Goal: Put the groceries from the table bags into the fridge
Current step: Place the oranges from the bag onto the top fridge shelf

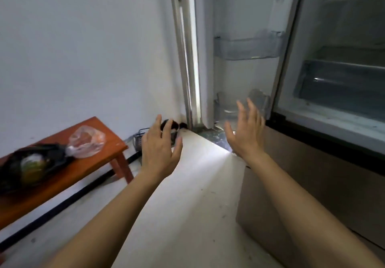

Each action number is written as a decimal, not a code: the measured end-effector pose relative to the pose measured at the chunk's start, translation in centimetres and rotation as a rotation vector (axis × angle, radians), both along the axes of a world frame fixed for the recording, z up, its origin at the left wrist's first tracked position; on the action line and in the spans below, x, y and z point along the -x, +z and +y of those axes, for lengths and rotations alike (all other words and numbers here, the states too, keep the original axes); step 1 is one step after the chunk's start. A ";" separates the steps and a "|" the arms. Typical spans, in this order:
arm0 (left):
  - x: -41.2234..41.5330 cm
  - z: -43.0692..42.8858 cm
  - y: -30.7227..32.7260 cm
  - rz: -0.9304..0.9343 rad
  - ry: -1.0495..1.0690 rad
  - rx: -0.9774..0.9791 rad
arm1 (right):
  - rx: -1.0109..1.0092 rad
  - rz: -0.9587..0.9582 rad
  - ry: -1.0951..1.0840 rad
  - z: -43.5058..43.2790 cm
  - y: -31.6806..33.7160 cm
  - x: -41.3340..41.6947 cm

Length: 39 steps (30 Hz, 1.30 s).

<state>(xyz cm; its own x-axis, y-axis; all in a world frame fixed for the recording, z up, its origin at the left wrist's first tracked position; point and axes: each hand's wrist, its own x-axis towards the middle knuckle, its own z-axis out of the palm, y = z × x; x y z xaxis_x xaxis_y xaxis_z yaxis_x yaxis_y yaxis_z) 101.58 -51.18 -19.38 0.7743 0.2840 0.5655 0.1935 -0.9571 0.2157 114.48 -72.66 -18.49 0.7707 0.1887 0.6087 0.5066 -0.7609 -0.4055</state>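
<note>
The fridge (312, 122) stands open at the right, its upper door (208, 49) swung back against the wall. Inside it I see glass shelves and a clear drawer (341, 80). A low orange wooden table (108, 140) sits at the left. On it lie a black bag (33, 163) with something green and yellow inside and a clear plastic bag (86, 142). My left hand (160, 147) and my right hand (245, 130) hover over the floor between table and fridge, fingers spread, holding nothing.
The door carries two clear bins (248, 47), the lower one behind my right hand. A black cable (68, 199) runs along the base of the white wall. Dark small objects (177, 130) sit in the corner behind my left hand. Light from the fridge falls on the pale floor (187, 205).
</note>
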 end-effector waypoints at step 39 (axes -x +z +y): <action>2.2 69.9 -13.5 0.865 0.301 0.356 | 0.544 0.490 0.681 75.9 -15.0 -5.5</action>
<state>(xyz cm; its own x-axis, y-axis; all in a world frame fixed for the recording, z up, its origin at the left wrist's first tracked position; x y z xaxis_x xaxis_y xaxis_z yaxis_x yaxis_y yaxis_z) 99.37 18.72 -32.86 0.7484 0.5812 -0.3196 0.6457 -0.7486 0.1505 119.97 3.26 -33.48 0.5377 0.8418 -0.0480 0.7734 -0.5151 -0.3695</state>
